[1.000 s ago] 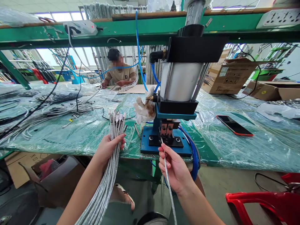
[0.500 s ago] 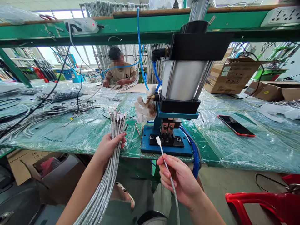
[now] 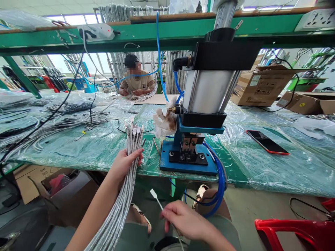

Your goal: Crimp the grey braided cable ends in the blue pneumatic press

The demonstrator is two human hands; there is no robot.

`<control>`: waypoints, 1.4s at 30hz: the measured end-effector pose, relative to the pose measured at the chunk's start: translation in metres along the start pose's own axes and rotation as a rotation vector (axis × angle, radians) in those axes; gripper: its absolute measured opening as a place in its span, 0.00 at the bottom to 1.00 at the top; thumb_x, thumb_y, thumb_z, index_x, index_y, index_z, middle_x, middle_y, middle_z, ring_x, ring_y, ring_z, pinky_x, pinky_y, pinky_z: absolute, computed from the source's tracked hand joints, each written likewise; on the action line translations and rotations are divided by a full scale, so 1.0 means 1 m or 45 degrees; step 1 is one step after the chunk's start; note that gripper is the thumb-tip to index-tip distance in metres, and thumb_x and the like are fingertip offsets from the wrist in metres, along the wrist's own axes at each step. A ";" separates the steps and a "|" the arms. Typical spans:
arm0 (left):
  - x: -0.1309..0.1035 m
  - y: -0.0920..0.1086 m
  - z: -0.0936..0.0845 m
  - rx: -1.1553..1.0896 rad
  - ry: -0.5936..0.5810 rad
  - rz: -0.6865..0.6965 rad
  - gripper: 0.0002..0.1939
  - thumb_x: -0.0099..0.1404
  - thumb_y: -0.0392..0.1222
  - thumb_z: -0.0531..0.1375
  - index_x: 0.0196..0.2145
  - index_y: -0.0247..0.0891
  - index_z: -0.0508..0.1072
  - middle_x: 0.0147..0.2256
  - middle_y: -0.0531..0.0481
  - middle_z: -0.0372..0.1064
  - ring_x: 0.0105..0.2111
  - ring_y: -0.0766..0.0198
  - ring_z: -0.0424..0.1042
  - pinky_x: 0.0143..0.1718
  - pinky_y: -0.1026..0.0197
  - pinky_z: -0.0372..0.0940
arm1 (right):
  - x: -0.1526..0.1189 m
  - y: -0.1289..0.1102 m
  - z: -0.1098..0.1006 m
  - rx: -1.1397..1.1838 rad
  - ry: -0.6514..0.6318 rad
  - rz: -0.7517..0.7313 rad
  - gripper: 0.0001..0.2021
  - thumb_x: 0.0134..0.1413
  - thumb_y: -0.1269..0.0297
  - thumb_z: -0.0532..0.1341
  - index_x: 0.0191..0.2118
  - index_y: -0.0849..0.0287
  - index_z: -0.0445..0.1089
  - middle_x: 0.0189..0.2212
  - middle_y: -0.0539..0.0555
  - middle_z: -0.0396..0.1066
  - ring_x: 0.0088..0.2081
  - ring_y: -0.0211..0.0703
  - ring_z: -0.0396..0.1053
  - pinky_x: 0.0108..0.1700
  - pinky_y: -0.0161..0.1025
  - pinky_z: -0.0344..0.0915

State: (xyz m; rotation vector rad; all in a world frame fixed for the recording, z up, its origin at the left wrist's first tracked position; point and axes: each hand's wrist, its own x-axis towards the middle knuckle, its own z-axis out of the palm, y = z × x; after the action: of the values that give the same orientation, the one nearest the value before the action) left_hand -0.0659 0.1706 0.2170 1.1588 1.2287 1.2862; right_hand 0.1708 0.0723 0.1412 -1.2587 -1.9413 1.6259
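Observation:
My left hand [image 3: 128, 162] is wrapped round a thick bundle of grey braided cables [image 3: 119, 212], whose connector ends point up just above the table's front edge. Between the fingers of my right hand [image 3: 180, 218] is a single cable with a flat white connector end [image 3: 153, 193], held low over my lap, in front of the table edge. The pneumatic press [image 3: 206, 90] stands on its blue base [image 3: 188, 167] beyond my right hand, and neither hand touches it.
A phone [image 3: 267, 142] lies right of the press. Loose cables [image 3: 75, 120] spread over the left of the plastic-covered table [image 3: 65, 153]. Cardboard boxes [image 3: 259, 85] stand at the back right. Across the table sits a person [image 3: 136, 82]. A red stool [image 3: 295, 226] is at lower right.
My right hand has moved down and left, away from the press, with the single cable. My left hand still grips the bundle. The whole view has shifted slightly.

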 end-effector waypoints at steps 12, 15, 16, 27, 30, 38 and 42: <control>-0.076 -0.002 0.036 -0.316 -0.087 -0.128 0.18 0.57 0.47 0.68 0.40 0.32 0.77 0.34 0.41 0.79 0.35 0.56 0.77 0.41 0.57 0.71 | -0.005 -0.035 0.003 0.295 0.261 -0.260 0.15 0.61 0.54 0.57 0.37 0.60 0.73 0.29 0.53 0.73 0.31 0.41 0.70 0.32 0.35 0.63; -0.095 -0.009 0.051 -0.269 -0.047 -0.185 0.17 0.58 0.47 0.67 0.41 0.33 0.77 0.38 0.39 0.79 0.42 0.53 0.77 0.44 0.58 0.70 | -0.001 -0.051 0.009 0.638 0.262 -0.320 0.15 0.56 0.52 0.62 0.37 0.62 0.72 0.28 0.51 0.71 0.28 0.38 0.69 0.31 0.34 0.65; -0.098 -0.010 0.055 -0.266 -0.035 -0.196 0.17 0.58 0.48 0.67 0.41 0.33 0.77 0.39 0.39 0.79 0.42 0.53 0.77 0.43 0.58 0.70 | 0.001 -0.053 0.011 0.702 0.278 -0.322 0.16 0.54 0.52 0.64 0.35 0.62 0.72 0.26 0.51 0.70 0.27 0.37 0.68 0.31 0.34 0.65; -0.096 -0.018 0.070 -0.377 0.082 -0.315 0.18 0.50 0.48 0.71 0.35 0.35 0.77 0.35 0.40 0.79 0.33 0.50 0.79 0.30 0.55 0.73 | 0.008 -0.052 0.020 1.085 0.410 -0.230 0.20 0.41 0.51 0.71 0.29 0.62 0.69 0.21 0.49 0.68 0.22 0.34 0.65 0.23 0.31 0.60; -0.094 -0.018 0.068 -0.397 0.067 -0.306 0.18 0.50 0.48 0.71 0.36 0.35 0.77 0.35 0.41 0.79 0.35 0.50 0.79 0.32 0.55 0.73 | 0.005 -0.054 0.020 1.122 0.438 -0.261 0.19 0.43 0.52 0.71 0.28 0.61 0.65 0.22 0.48 0.67 0.22 0.34 0.65 0.24 0.31 0.60; -0.085 -0.007 0.055 -0.286 0.076 -0.201 0.19 0.56 0.48 0.68 0.41 0.34 0.73 0.24 0.53 0.71 0.22 0.65 0.72 0.22 0.65 0.67 | -0.005 -0.055 0.018 1.179 0.584 -0.354 0.15 0.55 0.53 0.65 0.35 0.62 0.71 0.25 0.50 0.69 0.20 0.31 0.60 0.24 0.31 0.58; -0.080 -0.006 0.045 -0.269 0.128 -0.199 0.21 0.56 0.50 0.68 0.43 0.34 0.72 0.24 0.55 0.69 0.19 0.68 0.69 0.17 0.68 0.63 | -0.029 -0.058 0.012 1.395 0.912 -0.558 0.10 0.56 0.55 0.65 0.37 0.56 0.74 0.25 0.50 0.67 0.24 0.34 0.63 0.26 0.32 0.62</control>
State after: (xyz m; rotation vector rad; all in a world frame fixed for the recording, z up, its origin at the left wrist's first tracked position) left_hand -0.0152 0.0938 0.2119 0.8398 1.1983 1.3331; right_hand 0.1537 0.0443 0.1985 -0.6968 -0.6130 1.3544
